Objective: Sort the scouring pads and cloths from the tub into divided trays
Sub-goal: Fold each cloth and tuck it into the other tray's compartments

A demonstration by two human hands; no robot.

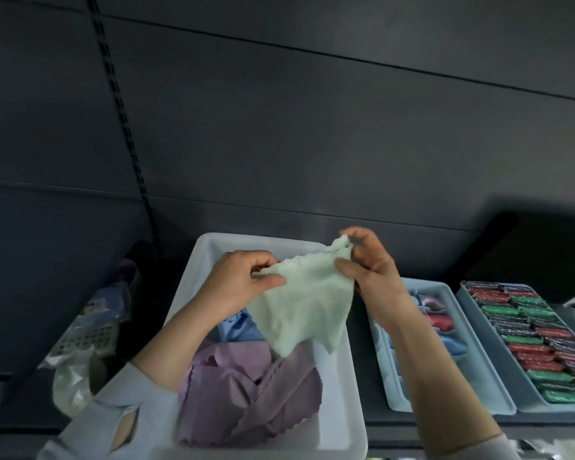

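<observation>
A pale green textured cloth [307, 310] hangs above the white tub [339, 393], held up by its top edge. My left hand [243, 280] pinches its left corner between thumb and fingers. My right hand [369, 260] pinches its right corner, a little higher. Inside the tub lie purple cloths [246, 393] with zigzag edges and a blue cloth [243, 328] partly under the green one. To the right stand two divided trays: the nearer one [442, 287] holds folded pink, red and blue cloths, the farther one [492, 333] holds rows of red, green and dark scouring pads [538, 340].
Left of the tub sit plastic bags and a perforated white basket [83, 336] with packaged items. A dark panelled wall rises behind the counter. A dark box shape [528, 247] looms over the far tray at the right.
</observation>
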